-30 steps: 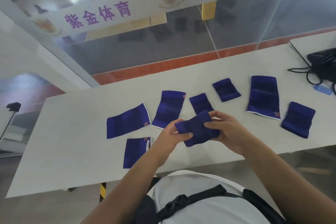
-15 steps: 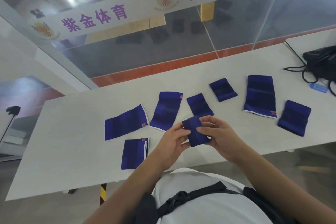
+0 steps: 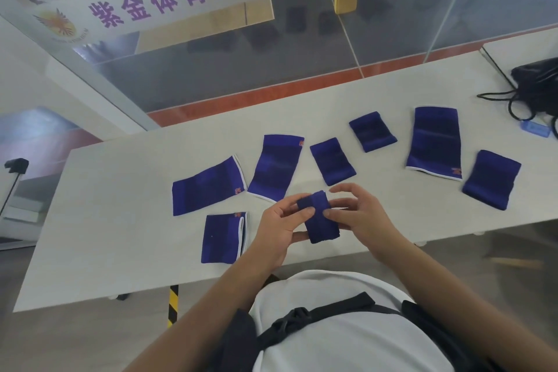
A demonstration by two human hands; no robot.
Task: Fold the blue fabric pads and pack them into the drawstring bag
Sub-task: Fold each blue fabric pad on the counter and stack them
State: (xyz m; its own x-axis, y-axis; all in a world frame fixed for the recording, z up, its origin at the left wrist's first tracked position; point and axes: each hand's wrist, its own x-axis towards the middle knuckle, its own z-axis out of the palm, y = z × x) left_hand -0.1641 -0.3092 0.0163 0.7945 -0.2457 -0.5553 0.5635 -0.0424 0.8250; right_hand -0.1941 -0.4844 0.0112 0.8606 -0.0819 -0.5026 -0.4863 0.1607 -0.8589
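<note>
A small folded blue pad [image 3: 320,220] is held above the white table [image 3: 120,235] near its front edge. My left hand [image 3: 279,228] pinches its left side and my right hand [image 3: 360,216] pinches its right side with thumb and fingers. Several more blue pads lie on the table: a wide one [image 3: 206,186], one with a white hem [image 3: 223,237], a long one [image 3: 276,166], three small folded ones [image 3: 332,161] [image 3: 373,131] [image 3: 490,179], and a tall one [image 3: 434,142]. The black drawstring bag [image 3: 537,84] lies at the far right.
A glass partition with a white banner [image 3: 181,0] runs behind the table. Black cords [image 3: 510,104] and a small blue tag [image 3: 536,129] trail from the bag. A second table [image 3: 513,48] adjoins at the right. A dark stand [image 3: 16,164] is at the left.
The pad in my hands has gone from a wide bundle to a narrow, upright fold. Both hands have stayed above the table's front edge. The camera tilted slightly downward.
</note>
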